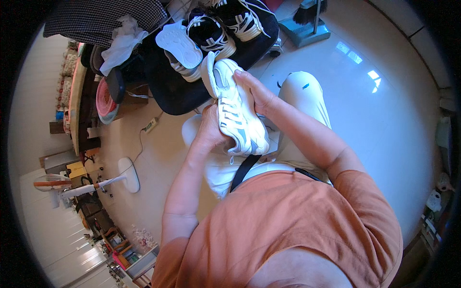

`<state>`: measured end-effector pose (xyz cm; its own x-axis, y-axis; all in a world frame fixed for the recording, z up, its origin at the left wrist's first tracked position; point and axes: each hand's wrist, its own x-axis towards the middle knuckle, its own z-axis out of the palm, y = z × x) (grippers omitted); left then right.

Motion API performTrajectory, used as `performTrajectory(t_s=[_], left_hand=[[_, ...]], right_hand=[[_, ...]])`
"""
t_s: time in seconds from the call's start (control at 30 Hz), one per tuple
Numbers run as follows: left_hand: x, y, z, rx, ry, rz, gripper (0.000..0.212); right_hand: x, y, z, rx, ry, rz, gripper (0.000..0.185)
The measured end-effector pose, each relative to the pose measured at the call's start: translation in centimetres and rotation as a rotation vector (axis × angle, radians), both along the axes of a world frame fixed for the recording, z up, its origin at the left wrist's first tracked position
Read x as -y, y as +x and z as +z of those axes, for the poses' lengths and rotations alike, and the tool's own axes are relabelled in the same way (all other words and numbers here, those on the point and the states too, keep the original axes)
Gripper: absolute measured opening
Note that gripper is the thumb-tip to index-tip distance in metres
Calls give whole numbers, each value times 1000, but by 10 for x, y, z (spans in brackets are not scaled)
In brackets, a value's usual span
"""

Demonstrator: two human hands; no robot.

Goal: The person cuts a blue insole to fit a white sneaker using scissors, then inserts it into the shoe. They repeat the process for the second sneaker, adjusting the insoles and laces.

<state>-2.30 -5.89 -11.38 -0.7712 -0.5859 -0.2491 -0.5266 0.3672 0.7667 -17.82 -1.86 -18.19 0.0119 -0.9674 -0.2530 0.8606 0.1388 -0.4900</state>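
Observation:
A white and grey sneaker (239,111) is held between both hands above my lap, toe pointing away from me and heel close to my waist. My left hand (212,126) grips its left side near the ankle opening, with some fingers hidden by the shoe. Along the right side of the forefoot lies my right hand (257,90), its thumb near the toe. No lace is seen through the eyelet loops. A padded white flap (208,75) stands out at the toe's left; I cannot tell whether it is the tongue or a separate piece.
Beyond the shoe, a black chair seat (169,97) bears black and white sneakers (212,36) and a white insole (180,43) resting on a grey sneaker (183,70). A dustpan (304,34) stands at the upper right. To the left are a power strip (151,125) and a fan base (129,175).

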Motion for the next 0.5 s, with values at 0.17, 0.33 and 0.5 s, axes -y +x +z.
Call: performTrajectory(t_s=[0.17,0.33,0.5], left_hand=[[-8,1,0,124,-506,-84,45],[0,-1,-2,115,-421,67,22],[1,0,-16,-428,708,658,30]], right_hand=[[1,-2,7,-27,-7,1,43],[-5,1,16,65,51,84,45],[-7,6,17,4,5,75,45]])
